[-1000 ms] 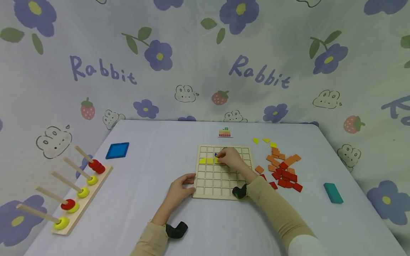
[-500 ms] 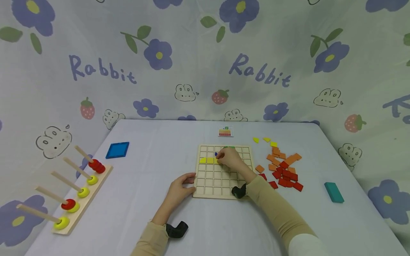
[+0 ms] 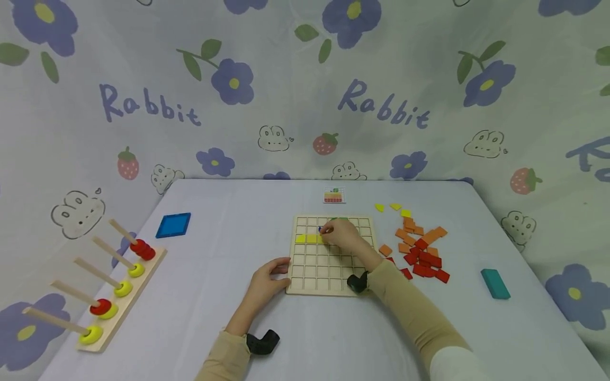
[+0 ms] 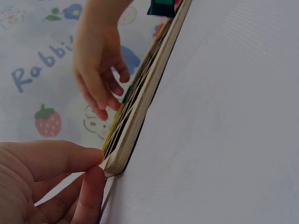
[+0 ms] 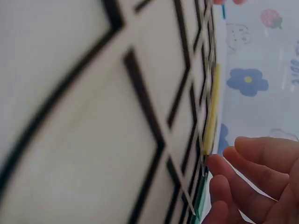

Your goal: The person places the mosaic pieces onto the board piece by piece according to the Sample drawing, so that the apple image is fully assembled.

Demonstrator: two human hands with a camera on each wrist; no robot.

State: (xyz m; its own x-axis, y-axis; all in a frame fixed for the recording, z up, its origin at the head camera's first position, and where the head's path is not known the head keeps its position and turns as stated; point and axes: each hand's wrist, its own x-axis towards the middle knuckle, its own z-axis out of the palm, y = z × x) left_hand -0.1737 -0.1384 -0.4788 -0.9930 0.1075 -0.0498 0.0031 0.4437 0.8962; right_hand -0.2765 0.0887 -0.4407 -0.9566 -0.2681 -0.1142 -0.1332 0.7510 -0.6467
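A wooden grid board (image 3: pixel 316 270) lies flat before me, with a row of yellow tiles (image 3: pixel 306 239) in its upper left part. My left hand (image 3: pixel 266 281) rests at the board's left edge, thumb and fingers touching it. My right hand (image 3: pixel 342 233) is over the board, fingertips touching the right end of the yellow row, its fingers loosely bent and apart in the left wrist view. A small blue spot (image 3: pixel 320 229) shows by its fingertips, its kind unclear. A green tile (image 3: pixel 339 218) sits near the board's top, partly hidden by the hand.
Right of the board lie loose red tiles (image 3: pixel 430 260), orange tiles (image 3: pixel 434 235) and a few yellow ones. A picture card (image 3: pixel 334 195) lies behind it. A wooden ring stacker (image 3: pixel 126 296) and blue tray (image 3: pixel 173 225) are at left, a teal block (image 3: pixel 495 283) at far right.
Little differs. My right hand stays at the yellow row, its fingertips shifting only slightly, and more of the green tile shows than a second ago. The left hand keeps its place.
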